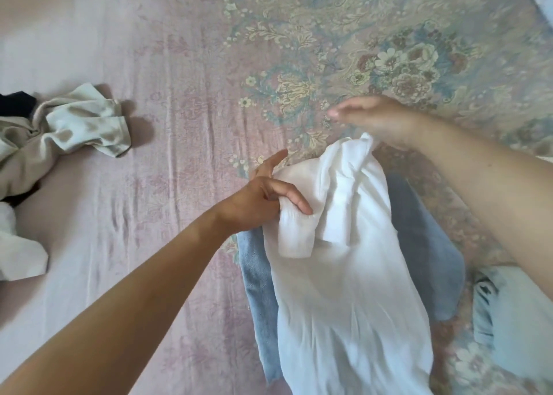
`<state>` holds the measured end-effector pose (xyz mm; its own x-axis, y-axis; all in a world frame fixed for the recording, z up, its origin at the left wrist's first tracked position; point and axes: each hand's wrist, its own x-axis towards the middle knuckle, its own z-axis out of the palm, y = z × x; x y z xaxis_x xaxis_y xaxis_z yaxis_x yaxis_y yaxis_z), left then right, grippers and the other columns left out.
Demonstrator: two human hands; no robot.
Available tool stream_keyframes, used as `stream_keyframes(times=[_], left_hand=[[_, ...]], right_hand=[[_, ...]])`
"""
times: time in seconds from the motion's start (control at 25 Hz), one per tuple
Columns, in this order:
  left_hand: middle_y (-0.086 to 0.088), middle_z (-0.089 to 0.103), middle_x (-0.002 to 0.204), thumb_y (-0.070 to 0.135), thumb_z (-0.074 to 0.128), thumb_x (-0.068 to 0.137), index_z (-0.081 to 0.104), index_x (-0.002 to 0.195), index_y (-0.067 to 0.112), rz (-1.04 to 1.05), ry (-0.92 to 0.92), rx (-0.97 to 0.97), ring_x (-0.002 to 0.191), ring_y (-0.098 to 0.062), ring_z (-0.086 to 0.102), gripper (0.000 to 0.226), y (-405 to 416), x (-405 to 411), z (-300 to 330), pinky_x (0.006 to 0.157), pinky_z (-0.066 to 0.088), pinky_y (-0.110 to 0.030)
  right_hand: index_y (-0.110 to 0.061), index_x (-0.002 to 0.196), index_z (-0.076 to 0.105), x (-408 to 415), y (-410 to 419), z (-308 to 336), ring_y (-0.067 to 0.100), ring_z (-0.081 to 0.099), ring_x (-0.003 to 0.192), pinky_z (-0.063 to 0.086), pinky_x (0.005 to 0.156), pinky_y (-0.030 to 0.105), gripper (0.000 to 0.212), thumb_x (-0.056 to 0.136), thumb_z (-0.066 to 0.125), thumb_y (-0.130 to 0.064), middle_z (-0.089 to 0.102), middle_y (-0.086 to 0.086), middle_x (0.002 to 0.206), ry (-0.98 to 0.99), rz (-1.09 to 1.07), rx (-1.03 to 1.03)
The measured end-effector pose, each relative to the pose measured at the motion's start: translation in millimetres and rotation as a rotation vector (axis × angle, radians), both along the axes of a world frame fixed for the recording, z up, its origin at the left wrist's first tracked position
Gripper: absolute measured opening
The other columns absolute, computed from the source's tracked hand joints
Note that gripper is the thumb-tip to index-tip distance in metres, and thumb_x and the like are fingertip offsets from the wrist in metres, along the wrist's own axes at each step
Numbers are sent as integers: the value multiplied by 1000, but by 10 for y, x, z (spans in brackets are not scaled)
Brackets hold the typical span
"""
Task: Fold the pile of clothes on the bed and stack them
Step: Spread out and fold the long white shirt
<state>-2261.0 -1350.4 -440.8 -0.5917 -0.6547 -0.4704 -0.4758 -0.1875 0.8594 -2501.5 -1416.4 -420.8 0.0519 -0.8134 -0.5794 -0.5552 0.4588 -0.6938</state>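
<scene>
Near mid-frame, left hand (263, 197) pinches a bunched sleeve of the white shirt (344, 260), index finger pointing free. Right hand (377, 122) grips the shirt's top edge, probably the collar (motion blur, fingers indistinct). Shirt partly folded, thin, creased, lying over blue denim jeans (431, 245) on the floral bedspread (299, 50). Unfolded pile (54, 137), beige and dark pieces, well apart at far left.

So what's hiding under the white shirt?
A blue denim garment lies under the white shirt, showing on both sides. Its middle is covered, so I can't tell how it's folded or whether anything else lies beneath.
</scene>
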Motion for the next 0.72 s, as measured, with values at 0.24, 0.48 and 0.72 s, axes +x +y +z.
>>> stream_keyframes(times=[0.24,0.48,0.72], left_hand=[[-20,25,152,5,44,86,71,108,37,-263,-332,-904,141,-42,17,47,500,-41,-35,112,15,-63],[-16,37,147,19,43,91,41,140,5,-374,-217,-919,139,-31,29,52,1132,125,-203,112,25,-53],[-9,66,109,17,57,89,56,123,2,229,-56,-539,103,-23,60,37,935,18,-1,90,49,-45]], right_hand=[[-20,121,62,645,-104,-131,19,56,116,45,101,38,41,84,69,-36,60,-1,127,302,663,157],[-22,136,45,777,-194,-246,20,44,126,34,109,40,79,71,72,-56,43,-4,141,465,851,398],[-17,115,63,869,-114,-94,22,59,107,47,95,33,50,73,77,-43,62,0,115,471,849,355]])
